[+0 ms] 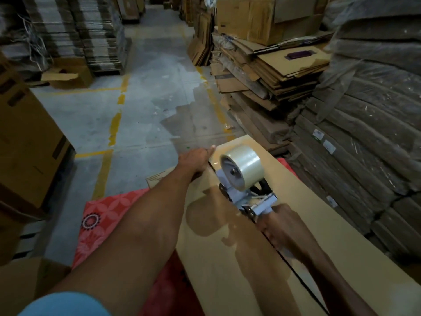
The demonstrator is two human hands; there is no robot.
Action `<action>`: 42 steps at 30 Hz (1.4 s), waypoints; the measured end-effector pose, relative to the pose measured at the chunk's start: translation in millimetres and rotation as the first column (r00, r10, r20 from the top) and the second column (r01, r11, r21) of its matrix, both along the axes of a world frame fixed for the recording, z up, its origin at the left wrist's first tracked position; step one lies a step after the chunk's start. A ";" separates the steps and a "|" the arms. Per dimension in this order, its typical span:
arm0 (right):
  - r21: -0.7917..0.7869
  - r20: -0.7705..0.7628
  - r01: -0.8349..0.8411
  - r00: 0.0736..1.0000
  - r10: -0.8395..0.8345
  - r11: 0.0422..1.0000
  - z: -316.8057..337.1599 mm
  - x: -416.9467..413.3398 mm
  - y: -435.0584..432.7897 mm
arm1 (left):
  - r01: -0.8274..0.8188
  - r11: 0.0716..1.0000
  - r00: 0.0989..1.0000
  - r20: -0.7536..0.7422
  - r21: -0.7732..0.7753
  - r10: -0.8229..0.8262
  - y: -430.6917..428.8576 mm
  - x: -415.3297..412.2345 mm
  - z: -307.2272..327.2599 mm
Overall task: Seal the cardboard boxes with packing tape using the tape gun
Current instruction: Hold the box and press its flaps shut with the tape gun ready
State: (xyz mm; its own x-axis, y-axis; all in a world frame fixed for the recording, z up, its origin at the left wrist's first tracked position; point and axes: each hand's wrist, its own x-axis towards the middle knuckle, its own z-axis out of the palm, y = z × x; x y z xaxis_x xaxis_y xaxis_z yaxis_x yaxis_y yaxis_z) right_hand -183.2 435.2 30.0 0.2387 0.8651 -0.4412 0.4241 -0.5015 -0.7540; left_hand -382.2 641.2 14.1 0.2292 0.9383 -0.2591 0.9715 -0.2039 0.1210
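cardboard box (227, 258): flaps closed, contents hidden, laid on red patterned mat (102, 220) | surroundings: flattened cardboard stacks (268, 71) at right, concrete floor (145, 99) ahead | tape gun (246, 190): clear roll, set on box's centre seam, handle clenched in right hand (276, 226) | left hand (197, 159): pressed flat on box's far edge, nothing grasped

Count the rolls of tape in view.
1: a clear tape roll mounted on the tape gun held by the right hand over the cardboard box. Others may be hidden.
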 end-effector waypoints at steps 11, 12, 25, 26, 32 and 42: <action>-0.054 -0.093 0.077 0.992 -0.082 0.996 -11.9 1.3 -24.0 | -0.108 0.977 0.993 0.072 0.186 0.096 -56.9 37.9 -36.8; -0.050 -0.086 0.063 0.994 -0.067 0.997 -10.4 -1.5 -20.8 | -0.109 0.977 0.993 0.071 0.185 0.097 -53.8 37.1 -35.4; -0.055 -0.022 -0.030 0.999 0.029 0.998 -13.0 8.4 -20.3 | -0.139 0.970 0.989 0.081 0.200 0.125 -13.3 21.4 -33.2; -0.061 0.011 -0.050 0.999 0.051 0.997 -14.3 15.0 -32.0 | -0.164 0.967 0.983 0.116 0.196 0.144 -12.3 22.4 -32.3; -0.040 0.046 -0.094 0.994 0.096 0.995 -13.2 24.3 -66.4 | -0.270 0.950 0.955 0.167 0.158 0.244 -37.3 42.4 -30.7; 0.002 -0.034 -0.045 0.998 0.045 0.999 -4.7 11.5 -49.8 | -0.106 0.978 0.993 -0.036 0.178 0.114 -74.9 46.1 -43.3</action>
